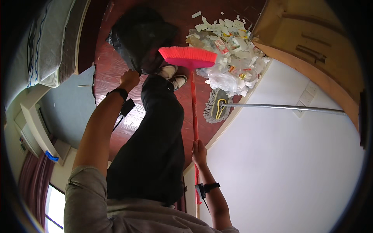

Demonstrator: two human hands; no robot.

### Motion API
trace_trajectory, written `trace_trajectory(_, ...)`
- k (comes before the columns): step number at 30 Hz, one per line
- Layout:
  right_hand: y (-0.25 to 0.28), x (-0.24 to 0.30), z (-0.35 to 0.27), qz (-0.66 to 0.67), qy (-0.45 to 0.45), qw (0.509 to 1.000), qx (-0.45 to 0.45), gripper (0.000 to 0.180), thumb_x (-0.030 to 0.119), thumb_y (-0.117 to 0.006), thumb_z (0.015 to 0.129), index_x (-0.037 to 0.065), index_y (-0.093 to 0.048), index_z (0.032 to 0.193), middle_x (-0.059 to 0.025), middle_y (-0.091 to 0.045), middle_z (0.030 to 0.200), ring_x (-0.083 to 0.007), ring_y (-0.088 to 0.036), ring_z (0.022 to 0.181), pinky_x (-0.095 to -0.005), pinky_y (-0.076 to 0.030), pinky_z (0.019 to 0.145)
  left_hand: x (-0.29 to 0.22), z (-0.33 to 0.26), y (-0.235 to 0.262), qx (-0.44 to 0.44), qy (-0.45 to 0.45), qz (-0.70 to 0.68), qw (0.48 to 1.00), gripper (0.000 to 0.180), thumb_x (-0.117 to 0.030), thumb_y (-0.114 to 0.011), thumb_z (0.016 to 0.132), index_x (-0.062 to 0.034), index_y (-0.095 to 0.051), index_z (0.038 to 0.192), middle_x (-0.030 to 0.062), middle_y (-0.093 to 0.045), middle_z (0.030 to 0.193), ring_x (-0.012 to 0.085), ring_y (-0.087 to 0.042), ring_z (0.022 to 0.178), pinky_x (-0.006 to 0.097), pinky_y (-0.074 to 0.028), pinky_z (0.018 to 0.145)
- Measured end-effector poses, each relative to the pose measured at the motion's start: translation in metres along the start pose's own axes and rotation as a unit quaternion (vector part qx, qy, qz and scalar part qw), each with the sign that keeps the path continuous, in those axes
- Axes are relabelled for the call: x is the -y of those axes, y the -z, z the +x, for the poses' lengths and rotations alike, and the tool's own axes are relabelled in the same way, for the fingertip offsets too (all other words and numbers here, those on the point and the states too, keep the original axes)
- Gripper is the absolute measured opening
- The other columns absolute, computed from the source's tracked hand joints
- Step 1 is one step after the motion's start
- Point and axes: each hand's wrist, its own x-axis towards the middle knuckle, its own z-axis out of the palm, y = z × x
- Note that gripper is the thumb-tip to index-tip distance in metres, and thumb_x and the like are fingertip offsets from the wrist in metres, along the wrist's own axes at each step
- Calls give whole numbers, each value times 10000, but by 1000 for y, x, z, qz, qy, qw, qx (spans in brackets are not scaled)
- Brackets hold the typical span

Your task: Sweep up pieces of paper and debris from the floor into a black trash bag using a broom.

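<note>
My left hand is closed on the gathered edge of a black plastic bag, which spreads over the floor ahead of my shoes. My right hand is wrapped around the red handle of a broom. Pink bristles top that handle, raised between the bag and a trash pile. Torn white pieces, crumpled clear plastic and small coloured wrappers make up the pile. What the bag holds is hidden.
Beside the pile lies a grey mop head, its metal pole running right along the white wall. Wooden furniture stands at the far right. At the left are a mattress and a grey panel. The floor is dark red.
</note>
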Motion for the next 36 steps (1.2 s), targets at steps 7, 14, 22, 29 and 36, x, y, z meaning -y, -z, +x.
trace_trajectory(7,-3,4,-11,13,-75,997,-13,262,276,-426,945,53,-504,832,-47,-481,522,-148,-506,423,-317,-385,392,-18,25,8,-39,-35,-21,998,290,-284,-445,894,-64,-613,981,167,-521,1087,355,-546,1004,487,-485,805)
trace_trajectory(14,-11,60,10,-75,-31,997,13,299,312,-419,942,40,-522,874,-89,-524,549,-196,-565,493,-337,-404,435,-16,73,19,-276,-188,-131,934,165,-161,-521,845,-7,-582,834,158,-573,897,376,-535,868,479,-443,707)
trace_trajectory(22,-24,153,71,-23,-85,992,91,313,307,-408,939,20,-533,947,-132,-525,662,-259,-538,602,-358,-405,529,-8,108,19,-225,-205,-263,916,156,-115,-483,836,-7,-583,890,210,-589,893,410,-541,864,489,-429,755)
trace_trajectory(29,-21,197,125,92,-89,986,104,320,321,-395,947,26,-521,936,-88,-498,593,-168,-513,499,-328,-388,452,-43,116,35,-134,-212,-264,931,177,-115,-473,842,-6,-567,945,237,-596,924,418,-531,900,492,-421,788)
trace_trajectory(36,-28,240,152,-3,29,999,42,312,294,-389,947,9,-510,907,-112,-490,568,-181,-517,453,-321,-394,412,-4,180,16,-215,-201,-148,944,332,-302,-394,924,-4,-537,898,230,-596,728,468,-556,679,539,-445,663)
